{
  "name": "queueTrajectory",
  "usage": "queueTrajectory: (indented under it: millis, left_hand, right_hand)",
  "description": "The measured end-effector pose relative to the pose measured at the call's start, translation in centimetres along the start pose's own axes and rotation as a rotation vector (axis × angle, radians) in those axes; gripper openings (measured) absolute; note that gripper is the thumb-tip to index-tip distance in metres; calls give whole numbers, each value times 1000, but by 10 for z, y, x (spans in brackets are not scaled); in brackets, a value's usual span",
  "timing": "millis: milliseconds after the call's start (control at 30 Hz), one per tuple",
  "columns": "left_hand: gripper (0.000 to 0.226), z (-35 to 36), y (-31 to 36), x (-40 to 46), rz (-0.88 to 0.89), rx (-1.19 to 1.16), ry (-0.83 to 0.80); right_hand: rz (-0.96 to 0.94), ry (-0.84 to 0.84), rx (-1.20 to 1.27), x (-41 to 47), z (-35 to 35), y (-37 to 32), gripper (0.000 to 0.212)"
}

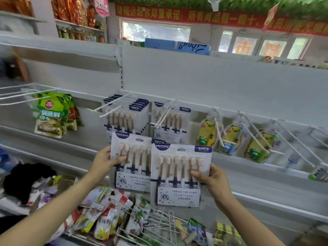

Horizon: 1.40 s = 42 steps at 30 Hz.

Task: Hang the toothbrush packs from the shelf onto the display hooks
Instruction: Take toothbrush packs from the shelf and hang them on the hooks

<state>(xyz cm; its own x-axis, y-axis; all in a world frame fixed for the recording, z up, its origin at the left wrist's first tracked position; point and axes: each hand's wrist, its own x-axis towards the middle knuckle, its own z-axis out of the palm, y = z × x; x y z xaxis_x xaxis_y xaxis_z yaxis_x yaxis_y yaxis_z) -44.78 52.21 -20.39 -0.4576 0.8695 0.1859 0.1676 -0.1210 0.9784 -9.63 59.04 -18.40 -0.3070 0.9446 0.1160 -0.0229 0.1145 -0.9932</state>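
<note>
I hold two white toothbrush packs upright in front of the display. My left hand (105, 161) grips the left edge of one pack (132, 161), thumb on its front. My right hand (211, 178) pinches the right side of the other pack (179, 174), which overlaps the first. Behind them, several identical packs (124, 118) hang on a white hook (113, 103); more packs (170, 121) hang on the neighbouring hook (166, 112).
Yellow bear-shaped packs (230, 137) hang on hooks to the right, with bare hooks (298, 146) beyond. Green food pouches (51, 114) hang at left under bare hooks (24, 95). A wire basket of snack bags (106, 213) sits below my hands.
</note>
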Motion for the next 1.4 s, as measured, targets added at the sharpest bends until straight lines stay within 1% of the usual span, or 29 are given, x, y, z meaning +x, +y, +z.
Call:
queueTrajectory:
  millis: [233, 333, 467, 767, 967, 1133, 1400]
  left_hand:
    - [38, -80, -3, 33, 16, 17, 47]
    - [40, -101, 0, 40, 33, 4, 57]
    - [40, -115, 7, 45, 57, -33, 31]
    - [40, -118, 22, 59, 104, -41, 21]
    - [38, -119, 18, 76, 88, 3, -27]
    - [42, -120, 12, 82, 78, 11, -59]
    - [33, -94, 21, 103, 70, 46, -36]
  right_hand:
    - [14, -33, -2, 21, 74, 1, 22]
    - [20, -37, 2, 26, 93, 0, 23]
    - [12, -43, 15, 27, 105, -1, 23]
    - [18, -20, -4, 25, 104, -5, 23]
    - [46, 6, 6, 20, 100, -3, 24]
    - [70, 17, 16, 13, 98, -6, 24]
    - [62, 25, 2, 8, 100, -7, 24]
